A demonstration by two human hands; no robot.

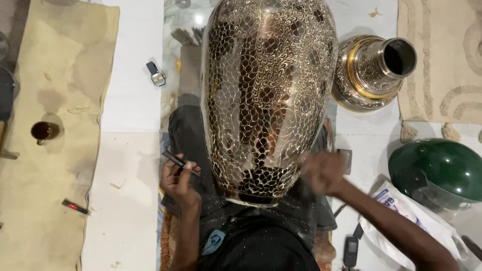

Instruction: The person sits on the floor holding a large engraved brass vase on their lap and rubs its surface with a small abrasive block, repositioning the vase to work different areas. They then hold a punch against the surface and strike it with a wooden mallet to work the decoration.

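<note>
Pinched in left hand: dark engraving tool, beside engraved vase, which is laid across the lap. Right hand: blurred at vase's other side, grip indeterminable. Green helmet right of vase.

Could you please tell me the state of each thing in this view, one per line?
Large engraved vase: lying across the lap.
Left hand: gripping a thin dark tool.
Right hand: blurred, beside the vase.
Small vase: tipped on its side.
Green helmet: dome up on the floor.

White tiled floor, tan mat left, beige rug right, perhaps overhead light glare.
</note>
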